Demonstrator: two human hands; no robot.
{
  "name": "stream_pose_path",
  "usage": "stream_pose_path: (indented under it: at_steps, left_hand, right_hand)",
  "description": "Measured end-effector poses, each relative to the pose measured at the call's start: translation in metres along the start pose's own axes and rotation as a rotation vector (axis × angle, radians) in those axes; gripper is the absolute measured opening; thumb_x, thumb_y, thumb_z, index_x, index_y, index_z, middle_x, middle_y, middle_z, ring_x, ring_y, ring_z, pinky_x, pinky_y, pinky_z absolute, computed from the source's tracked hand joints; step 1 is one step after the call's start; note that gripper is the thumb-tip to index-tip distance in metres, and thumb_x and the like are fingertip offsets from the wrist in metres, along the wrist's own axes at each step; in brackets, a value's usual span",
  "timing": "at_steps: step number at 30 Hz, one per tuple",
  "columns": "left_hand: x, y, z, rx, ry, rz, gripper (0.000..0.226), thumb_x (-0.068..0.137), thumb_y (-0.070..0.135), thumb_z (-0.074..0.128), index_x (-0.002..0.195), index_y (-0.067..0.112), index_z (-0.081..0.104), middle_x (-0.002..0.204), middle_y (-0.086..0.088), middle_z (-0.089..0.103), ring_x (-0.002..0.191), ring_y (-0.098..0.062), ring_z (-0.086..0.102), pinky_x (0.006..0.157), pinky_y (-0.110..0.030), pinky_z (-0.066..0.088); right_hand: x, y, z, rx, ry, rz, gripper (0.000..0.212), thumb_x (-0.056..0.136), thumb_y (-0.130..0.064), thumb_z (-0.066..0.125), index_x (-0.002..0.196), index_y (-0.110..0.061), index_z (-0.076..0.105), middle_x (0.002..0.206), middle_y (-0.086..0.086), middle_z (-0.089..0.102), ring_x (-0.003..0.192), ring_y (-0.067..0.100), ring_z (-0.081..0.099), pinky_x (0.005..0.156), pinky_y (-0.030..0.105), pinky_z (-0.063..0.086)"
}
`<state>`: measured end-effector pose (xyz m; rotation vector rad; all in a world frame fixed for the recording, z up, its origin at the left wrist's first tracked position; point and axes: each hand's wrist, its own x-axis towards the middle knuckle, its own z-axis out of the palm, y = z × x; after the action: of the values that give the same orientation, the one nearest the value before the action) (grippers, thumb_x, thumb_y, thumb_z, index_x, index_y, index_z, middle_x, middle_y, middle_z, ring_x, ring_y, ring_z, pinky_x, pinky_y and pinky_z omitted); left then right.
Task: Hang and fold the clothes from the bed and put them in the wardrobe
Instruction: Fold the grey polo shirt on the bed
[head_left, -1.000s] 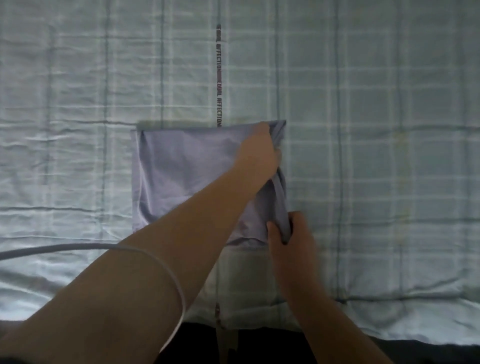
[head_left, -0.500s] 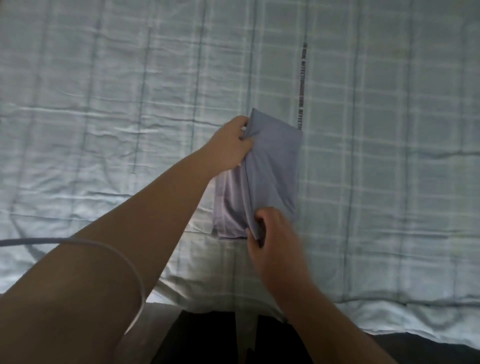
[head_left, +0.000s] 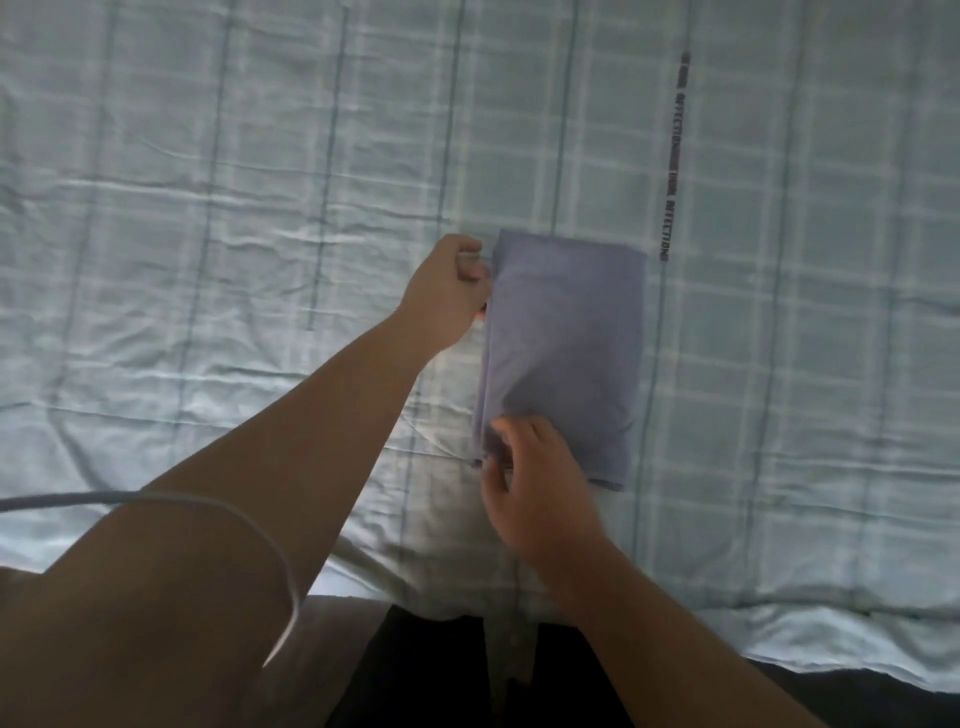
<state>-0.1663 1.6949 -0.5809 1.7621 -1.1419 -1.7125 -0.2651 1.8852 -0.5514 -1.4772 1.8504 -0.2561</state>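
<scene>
One more fold has gone in over the last second: the purple garment (head_left: 566, 353), which lay wide a moment ago, is now a narrow upright rectangle just right of centre on the checked bed sheet (head_left: 208, 208). My left hand (head_left: 449, 291) sits just beside its upper left edge with fingers curled, and my right hand (head_left: 535, 483) covers its lower left corner, blurred, so I cannot tell whether either pinches cloth. I judge this piece nearly folded and close to ready for the wardrobe.
</scene>
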Motion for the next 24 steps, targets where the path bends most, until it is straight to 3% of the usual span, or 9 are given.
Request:
stream_pose_path:
  at_steps: [2,4,6,8,10,13,16,24]
  left_hand:
    - [-0.009,-0.001,-0.001,0.049,-0.005,0.046,0.041,0.089,-0.011,0.051,0.123,0.011,0.047,0.093,-0.001,0.054,0.077,-0.016,0.054,0.069,-0.03,0.049]
    - [-0.022,-0.004,-0.003,0.359,0.048,0.184,0.043,0.09,-0.001,0.053,0.131,0.01,0.048,0.11,-0.002,0.058,0.093,-0.017,0.058,0.083,-0.028,0.048]
    - [-0.042,-0.008,0.001,0.613,0.115,0.386,0.048,0.088,0.002,0.052,0.135,0.005,0.049,0.129,-0.012,0.057,0.116,-0.026,0.055,0.103,-0.031,0.04]
    - [-0.061,-0.016,0.015,0.792,0.144,0.615,0.05,0.084,0.005,0.048,0.134,-0.003,0.05,0.135,-0.022,0.054,0.126,-0.037,0.049,0.112,-0.035,0.032]
    - [-0.074,-0.03,0.035,0.961,0.119,0.732,0.055,0.086,0.017,0.044,0.137,-0.004,0.049,0.141,-0.025,0.051,0.136,-0.04,0.043,0.117,-0.045,0.03]
    - [-0.087,-0.058,0.058,1.124,0.068,0.686,0.058,0.099,0.034,0.04,0.149,0.005,0.039,0.156,-0.019,0.036,0.148,-0.035,0.026,0.12,-0.051,0.023]
    - [-0.091,-0.09,0.067,1.165,0.084,0.653,0.061,0.102,0.043,0.038,0.156,0.015,0.029,0.162,-0.014,0.023,0.152,-0.032,0.015,0.12,-0.052,0.019]
    - [-0.087,-0.107,0.074,1.113,0.133,0.628,0.059,0.101,0.041,0.042,0.155,0.02,0.032,0.163,-0.012,0.023,0.152,-0.031,0.015,0.12,-0.053,0.019]
  right_hand:
    - [0.002,0.003,-0.017,0.017,0.091,-0.028,0.023,0.084,-0.02,0.051,0.105,-0.021,0.061,0.102,0.001,0.062,0.094,0.024,0.06,0.076,0.037,0.052]
    - [0.009,0.012,-0.036,-0.022,0.193,-0.055,0.027,0.082,-0.02,0.045,0.103,-0.019,0.063,0.101,0.003,0.062,0.094,0.027,0.058,0.077,0.036,0.049]
    - [0.021,0.028,-0.052,-0.054,0.267,-0.084,0.038,0.08,-0.019,0.039,0.109,-0.013,0.063,0.109,0.008,0.062,0.101,0.03,0.056,0.086,0.038,0.048]
    - [0.037,0.047,-0.064,-0.11,0.298,-0.124,0.046,0.083,-0.016,0.04,0.123,-0.006,0.059,0.127,0.014,0.058,0.117,0.034,0.051,0.102,0.042,0.043]
    - [0.051,0.064,-0.067,-0.217,0.274,-0.196,0.052,0.089,-0.016,0.044,0.139,-0.001,0.049,0.145,0.019,0.047,0.136,0.035,0.04,0.115,0.046,0.033]
    - [0.068,0.086,-0.062,-0.417,0.156,-0.306,0.06,0.099,-0.03,0.037,0.153,-0.005,0.028,0.16,0.015,0.026,0.15,0.032,0.019,0.121,0.049,0.019]
    - [0.079,0.107,-0.054,-0.518,0.117,-0.339,0.065,0.101,-0.038,0.032,0.156,-0.006,0.02,0.164,0.012,0.016,0.152,0.029,0.011,0.122,0.048,0.016]
    - [0.084,0.119,-0.048,-0.463,0.165,-0.424,0.059,0.099,-0.03,0.04,0.151,-0.002,0.032,0.16,0.017,0.027,0.149,0.033,0.022,0.118,0.049,0.024]
